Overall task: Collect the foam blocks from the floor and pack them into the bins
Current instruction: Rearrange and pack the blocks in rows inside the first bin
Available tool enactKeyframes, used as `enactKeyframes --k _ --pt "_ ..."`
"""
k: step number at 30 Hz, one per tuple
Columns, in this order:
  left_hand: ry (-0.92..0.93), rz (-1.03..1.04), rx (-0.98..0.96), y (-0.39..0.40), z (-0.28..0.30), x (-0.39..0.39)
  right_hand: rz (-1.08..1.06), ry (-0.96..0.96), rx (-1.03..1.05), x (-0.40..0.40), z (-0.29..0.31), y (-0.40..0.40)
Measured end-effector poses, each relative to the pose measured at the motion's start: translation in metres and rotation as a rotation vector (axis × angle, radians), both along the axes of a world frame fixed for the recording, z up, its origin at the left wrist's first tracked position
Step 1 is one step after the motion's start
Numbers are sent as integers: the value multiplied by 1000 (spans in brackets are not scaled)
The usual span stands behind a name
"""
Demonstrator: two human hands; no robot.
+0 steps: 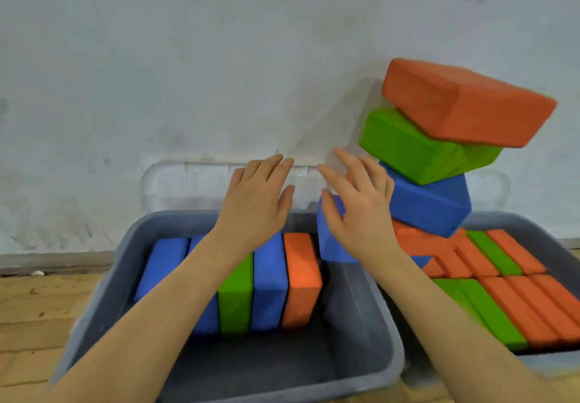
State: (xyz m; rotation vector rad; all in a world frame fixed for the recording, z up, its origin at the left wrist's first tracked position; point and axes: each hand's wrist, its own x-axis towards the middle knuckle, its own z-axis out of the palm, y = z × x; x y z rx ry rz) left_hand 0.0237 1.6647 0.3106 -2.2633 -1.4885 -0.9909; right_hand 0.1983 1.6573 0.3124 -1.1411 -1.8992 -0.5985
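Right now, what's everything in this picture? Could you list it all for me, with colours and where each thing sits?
Left bin: one, grey, on the floor, part filled.
Blocks in left bin: about five, blue, green, orange, standing side by side.
Right bin: one, grey, packed with orange and green blocks.
Leaning stack: orange top, green, blue, over the right bin.
Blue block: one, behind the right hand, between the bins.
Lids: clear, against the white wall.
Floor: wood.
Left hand: open.
Right hand: open.
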Motion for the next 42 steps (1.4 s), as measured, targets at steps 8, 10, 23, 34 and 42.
enactKeyframes --k 8,10,23,34,42 --pt "-16 -79 27 9 72 72 -243 74 164 70 90 10" --pt "-44 -83 -36 17 80 99 -313 100 117 95 95 20" --pt "-25 -317 -99 63 103 175 -254 36 -49 176 87 48" --pt "-74 -364 248 37 114 131 -172 32 236 126 103 34" --pt "-200 -390 261 12 107 77 11 38 228 78 95 28"
